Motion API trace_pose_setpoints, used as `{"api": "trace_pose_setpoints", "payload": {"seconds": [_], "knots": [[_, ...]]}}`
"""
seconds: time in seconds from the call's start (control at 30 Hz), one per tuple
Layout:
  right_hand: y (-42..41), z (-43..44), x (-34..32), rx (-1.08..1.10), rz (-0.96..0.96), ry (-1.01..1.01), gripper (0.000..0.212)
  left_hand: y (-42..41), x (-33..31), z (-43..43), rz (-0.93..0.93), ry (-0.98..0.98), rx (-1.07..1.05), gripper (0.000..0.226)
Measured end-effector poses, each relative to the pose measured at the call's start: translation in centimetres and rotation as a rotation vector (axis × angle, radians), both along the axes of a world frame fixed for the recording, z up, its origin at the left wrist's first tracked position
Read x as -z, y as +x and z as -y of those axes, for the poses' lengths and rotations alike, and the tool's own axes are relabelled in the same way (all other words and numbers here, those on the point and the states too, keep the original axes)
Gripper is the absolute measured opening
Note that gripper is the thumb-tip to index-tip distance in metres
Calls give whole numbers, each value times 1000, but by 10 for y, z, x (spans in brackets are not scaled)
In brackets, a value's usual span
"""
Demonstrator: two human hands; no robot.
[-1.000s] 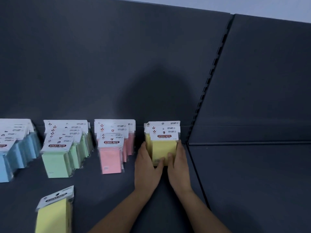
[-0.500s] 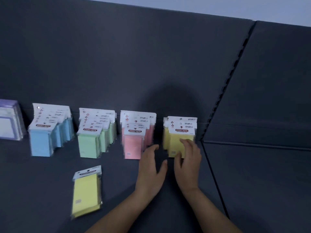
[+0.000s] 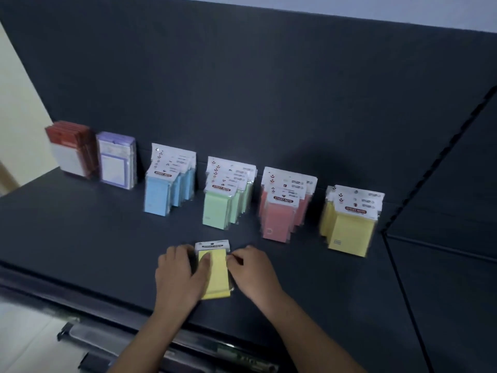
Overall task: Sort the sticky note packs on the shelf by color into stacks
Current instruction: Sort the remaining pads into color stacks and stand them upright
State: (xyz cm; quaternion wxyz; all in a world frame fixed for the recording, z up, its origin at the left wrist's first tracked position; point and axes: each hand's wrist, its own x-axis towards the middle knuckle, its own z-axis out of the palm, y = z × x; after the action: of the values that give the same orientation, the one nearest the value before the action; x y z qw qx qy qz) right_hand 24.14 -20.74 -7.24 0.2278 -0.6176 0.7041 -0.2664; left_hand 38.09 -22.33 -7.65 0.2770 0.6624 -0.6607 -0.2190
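Note:
A loose yellow sticky note pack lies flat on the dark shelf near its front edge. My left hand holds its left side, thumb on top of the yellow pad. My right hand pinches its right edge. Behind stand four upright rows: blue packs, green packs, pink packs and yellow packs.
At the far left stand a purple-framed pad set and a red-topped pad set. A slotted upright post and a seam divide this shelf from the right panel. The shelf's front edge runs just below my wrists.
Both hands left the yellow row and moved left and toward me onto the loose yellow pack. The view swung left, revealing the purple and red sets.

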Motion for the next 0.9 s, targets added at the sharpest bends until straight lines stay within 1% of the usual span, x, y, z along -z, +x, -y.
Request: {"api": "trace_pose_setpoints", "payload": {"seconds": [0.07, 0.13, 0.23, 0.3, 0.37, 0.4, 0.43, 0.47, 0.5, 0.53, 0.6, 0.7, 0.77, 0.9], "knots": [[6, 1, -1, 7, -10, 33, 35, 2, 2, -4, 103, 2, -58, 32], [10, 2, -2, 26, -5, 52, 38, 2, 3, -6, 155, 9, -70, 38], [15, 2, -1, 51, 9, 86, 38, 3, 5, -3, 169, 46, -49, 41], [18, 2, 2, 43, 7, 110, 34, 2, 5, -2, 133, 87, -36, 39], [19, 1, 4, 59, 65, 103, 28, -1, 4, -1, 14, 120, -31, 35], [18, 0, 4, 84, 143, 84, 24, -4, 4, -1, -97, 127, -30, 29], [17, -3, 3, 114, 254, 59, 20, -7, 4, -1, -239, 128, -22, 22], [15, -5, 1, 143, 381, 30, 21, -12, 5, -1, -396, 122, 2, 14], [13, -8, 1, 170, 503, -2, 24, -18, 5, -3, -531, 107, 39, 11], [10, -10, 0, 197, 597, -31, 27, -24, 5, -5, -614, 75, 81, 18], [-1, -15, 0, 239, 684, -91, 29, -37, 5, -8, -673, 3, 144, 32], [-27, -25, 0, 257, 754, -196, 29, -61, 5, -10, -691, -58, 234, 38], [-49, -34, 0, 290, 756, -261, 35, -85, 5, -13, -705, -64, 293, 39], [-97, -54, 1, 394, 690, -362, 39, -141, 5, -25, -767, -10, 399, 38]]}}
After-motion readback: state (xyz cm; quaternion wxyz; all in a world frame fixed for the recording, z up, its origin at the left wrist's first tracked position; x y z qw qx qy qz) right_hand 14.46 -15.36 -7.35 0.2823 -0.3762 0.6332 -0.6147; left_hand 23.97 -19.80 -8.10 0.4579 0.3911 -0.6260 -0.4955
